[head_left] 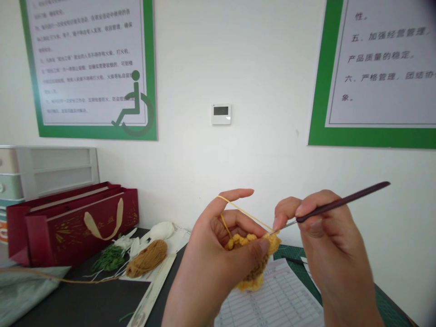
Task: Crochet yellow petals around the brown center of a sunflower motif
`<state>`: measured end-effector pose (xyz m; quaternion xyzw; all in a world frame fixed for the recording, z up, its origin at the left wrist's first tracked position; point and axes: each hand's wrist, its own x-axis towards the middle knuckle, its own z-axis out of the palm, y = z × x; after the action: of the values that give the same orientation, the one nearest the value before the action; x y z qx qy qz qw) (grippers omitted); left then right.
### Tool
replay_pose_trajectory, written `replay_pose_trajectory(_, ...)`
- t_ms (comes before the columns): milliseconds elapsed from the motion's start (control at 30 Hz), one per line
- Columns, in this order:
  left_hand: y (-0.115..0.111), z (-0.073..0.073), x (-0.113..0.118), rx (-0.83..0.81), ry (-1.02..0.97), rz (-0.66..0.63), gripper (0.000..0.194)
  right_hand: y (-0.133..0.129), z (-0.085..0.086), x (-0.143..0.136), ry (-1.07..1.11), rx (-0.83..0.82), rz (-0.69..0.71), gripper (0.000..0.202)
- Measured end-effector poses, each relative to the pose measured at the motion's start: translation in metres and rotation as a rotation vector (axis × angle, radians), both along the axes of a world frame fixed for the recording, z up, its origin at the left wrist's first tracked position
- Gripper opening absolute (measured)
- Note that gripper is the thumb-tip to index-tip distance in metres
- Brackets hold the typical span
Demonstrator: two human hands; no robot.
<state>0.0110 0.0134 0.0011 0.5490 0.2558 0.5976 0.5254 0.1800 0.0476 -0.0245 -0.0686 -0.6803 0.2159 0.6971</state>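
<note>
My left hand [221, 254] pinches a small yellow and brown crochet piece [252, 272] between thumb and fingers. Over its raised index finger runs a strand of yellow yarn [243, 211], stretched down to the top edge of the piece. In my right hand [327, 236] is a crochet hook [344, 200] with a dark handle, held like a pen. The metal end of the hook meets the piece at its upper right edge, beside my left thumb. Part of the piece is hidden behind my left hand.
Below my hands lie a printed sheet [272, 299] and a green cutting mat [299, 268]. To the left are a brown yarn skein [147, 259], green yarn [109, 259], white yarn [161, 230], a ruler [150, 295], a red gift bag [81, 222] and a drawer unit [61, 168].
</note>
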Motion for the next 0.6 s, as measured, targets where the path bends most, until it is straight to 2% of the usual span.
replay_pose_trajectory(200, 0.0023, -0.0004, 0.0002, -0.002, -0.003, -0.029, 0.068, -0.0007, 0.0026, 0.0042, -0.042, 0.08, -0.053, 0.007)
replay_pose_trajectory(333, 0.0037, -0.0015, 0.0001, 0.018, 0.004, -0.036, 0.066, -0.0046, 0.0033, 0.0024, -0.044, 0.147, -0.166, 0.007)
replay_pose_trajectory(467, 0.0049, -0.0041, -0.0004, 0.028, 0.002, -0.029, 0.065, -0.009, 0.0029, 0.0016, -0.065, 0.199, -0.257, 0.016)
replay_pose_trajectory(600, 0.0055, -0.0048, -0.0003, 0.053, 0.03, -0.014, 0.066, -0.0098, 0.0045, 0.0062, -0.175, 0.327, -0.309, 0.029)
